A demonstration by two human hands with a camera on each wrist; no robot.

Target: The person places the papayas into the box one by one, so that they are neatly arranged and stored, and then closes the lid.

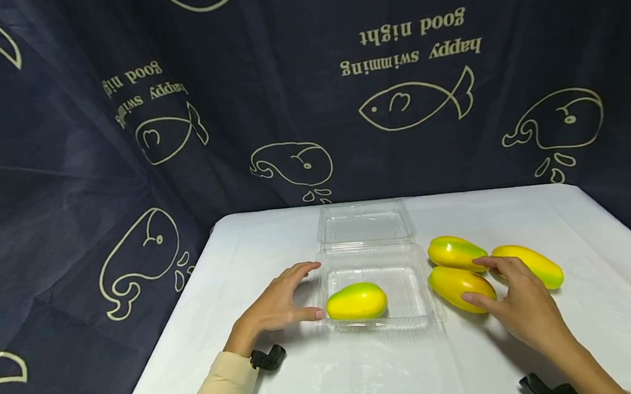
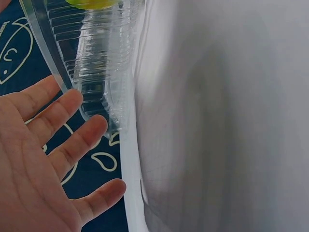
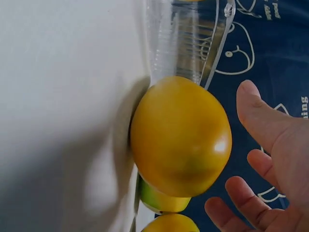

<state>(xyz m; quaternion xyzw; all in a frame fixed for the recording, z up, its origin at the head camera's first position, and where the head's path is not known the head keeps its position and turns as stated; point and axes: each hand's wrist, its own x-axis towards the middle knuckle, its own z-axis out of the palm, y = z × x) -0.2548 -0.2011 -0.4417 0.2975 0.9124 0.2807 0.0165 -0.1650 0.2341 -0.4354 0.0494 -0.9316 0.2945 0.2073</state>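
A clear plastic clamshell box [image 1: 408,286] lies with its lid folded back. One yellow-green papaya [image 1: 356,301] rests at the left of its near half. My left hand [image 1: 280,303] is beside the box's left wall, thumb and fingers spread; in the left wrist view its fingertips [image 2: 72,96] are at the plastic edge, contact uncertain. Above the nearest loose papaya [image 1: 459,289] hovers my right hand [image 1: 522,304], holding nothing; the right wrist view shows a gap between its thumb and that papaya [image 3: 181,137]. Two more papayas, one behind [image 1: 455,253] and one to the right [image 1: 529,266], lie close by.
The white-covered table [image 1: 286,381] carries everything. Behind it and to the left hangs a dark blue curtain [image 1: 284,99] with fish and whale drawings. The box lid [image 1: 364,225] lies toward the table's far edge.
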